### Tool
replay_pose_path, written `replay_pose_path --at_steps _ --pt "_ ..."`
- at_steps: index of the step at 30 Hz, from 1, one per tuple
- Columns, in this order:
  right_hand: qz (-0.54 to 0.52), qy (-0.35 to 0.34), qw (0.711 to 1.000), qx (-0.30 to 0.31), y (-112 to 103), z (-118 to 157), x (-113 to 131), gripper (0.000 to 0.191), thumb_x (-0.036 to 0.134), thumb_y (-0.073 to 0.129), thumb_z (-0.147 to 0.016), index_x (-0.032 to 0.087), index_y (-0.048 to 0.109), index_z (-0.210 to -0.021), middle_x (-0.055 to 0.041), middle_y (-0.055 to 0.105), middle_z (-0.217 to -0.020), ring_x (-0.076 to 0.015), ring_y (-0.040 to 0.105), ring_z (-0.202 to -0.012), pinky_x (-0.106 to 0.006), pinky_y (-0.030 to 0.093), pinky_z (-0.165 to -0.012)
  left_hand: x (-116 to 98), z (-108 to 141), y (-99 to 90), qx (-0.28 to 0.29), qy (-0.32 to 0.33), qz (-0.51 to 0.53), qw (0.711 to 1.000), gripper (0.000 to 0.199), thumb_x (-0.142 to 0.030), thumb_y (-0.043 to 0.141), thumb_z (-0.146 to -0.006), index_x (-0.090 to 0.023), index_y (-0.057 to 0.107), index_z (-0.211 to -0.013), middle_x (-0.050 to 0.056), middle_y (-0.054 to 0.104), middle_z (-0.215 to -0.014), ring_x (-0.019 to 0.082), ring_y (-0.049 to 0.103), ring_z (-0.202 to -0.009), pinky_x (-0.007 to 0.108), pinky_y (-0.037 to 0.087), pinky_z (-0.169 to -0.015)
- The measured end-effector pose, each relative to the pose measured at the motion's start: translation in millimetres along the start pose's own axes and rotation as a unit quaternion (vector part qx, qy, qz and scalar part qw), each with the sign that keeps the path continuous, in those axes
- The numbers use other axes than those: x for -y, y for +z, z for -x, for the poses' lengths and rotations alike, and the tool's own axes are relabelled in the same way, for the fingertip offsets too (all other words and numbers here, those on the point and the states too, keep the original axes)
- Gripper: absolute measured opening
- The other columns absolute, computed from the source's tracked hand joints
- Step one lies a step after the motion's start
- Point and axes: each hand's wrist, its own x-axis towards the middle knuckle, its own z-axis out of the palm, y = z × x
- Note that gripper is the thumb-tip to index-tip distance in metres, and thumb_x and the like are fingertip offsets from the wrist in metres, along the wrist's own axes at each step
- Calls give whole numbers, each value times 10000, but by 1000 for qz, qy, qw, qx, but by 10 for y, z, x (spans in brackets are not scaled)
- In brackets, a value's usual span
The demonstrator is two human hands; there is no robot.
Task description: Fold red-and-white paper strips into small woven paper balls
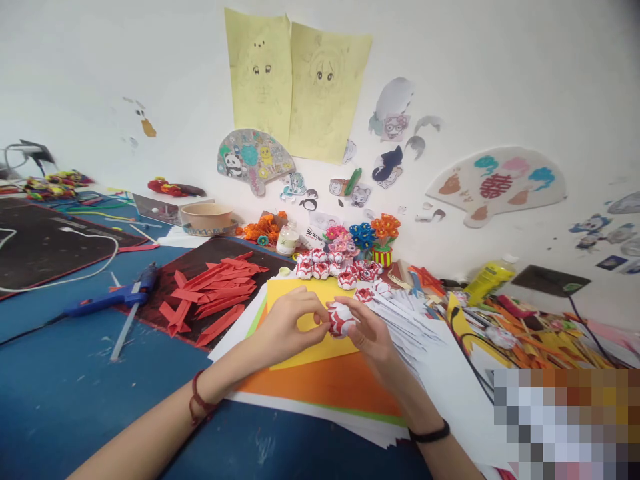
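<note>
Clearly, both hands are busy with one red-and-white paper ball [342,320], held just above the yellow sheet [297,358]. The left hand [297,323] is partly curled, thumb and forefinger bent into a ring and closed on the ball's left edge; whether they pinch a single fold is too small to tell. The right hand [373,333] is half open around the other side, forefinger over the top and thumb lower down, gripping it. Each wrist carries one band — dark red on the left, black on the right.

Under the yellow sheet lies one orange sheet [320,387], with green and white edges showing beneath. Behind the hands sits a cluster of similar balls [320,263], packed too closely for a sure count. Three upright flower bunches stand near them: one pink [341,240], one blue [363,235], one orange [386,229], the last in a striped pot [383,257]. To the right of the ball fans a pile of white strips [405,323], overlapping and uncountable; to the left, a heap of red strips [225,293], likewise. One blue glue gun [113,300] lies beside that heap. On the wall are two yellow drawings [263,80] and two fans [500,187].
</note>
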Motion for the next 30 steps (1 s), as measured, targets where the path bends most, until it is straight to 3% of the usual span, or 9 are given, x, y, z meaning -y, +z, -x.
replay_pose_path --at_steps 5,11,15,20,30 --pt "3 8 1000 6 10 -4 22 462 449 688 -842 245 594 -1245 -87 635 -1115 -250 615 -989 -397 525 -839 -22 -5 -7 1 -11 20 1000 99 -114 587 -790 -183 608 -723 -2 644 -737 140 562 -744 264 427 -719" --pt "6 12 1000 -4 22 1 26 444 448 687 -843 241 610 -1228 -89 636 -1130 -247 618 -978 -390 509 -848 -60 11 27 -22 4 10 1000 126 -61 585 -739 -179 588 -696 -6 617 -722 132 542 -723 251 414 -685" --pt "-3 9 1000 -13 20 9 24 442 441 669 -861 234 596 -1245 -95 635 -1151 -248 626 -981 -389 500 -854 -57 7 37 -37 11 -2 999 116 -85 583 -787 -173 608 -716 9 636 -738 136 552 -729 256 418 -691" --pt "5 13 1000 -24 19 19 40 449 459 635 -882 230 584 -1265 -104 636 -1181 -260 628 -1007 -397 499 -865 -14 -19 10 0 -25 39 999 118 -176 599 -872 -180 665 -774 12 691 -769 133 596 -748 250 433 -706" --pt "16 -8 1000 -13 -22 9 -7 428 434 631 -895 230 572 -1266 -92 640 -1134 -262 622 -1066 -361 519 -841 1 -6 12 -2 -22 36 999 156 -237 610 -907 -196 742 -835 19 738 -795 137 602 -745 248 412 -687"
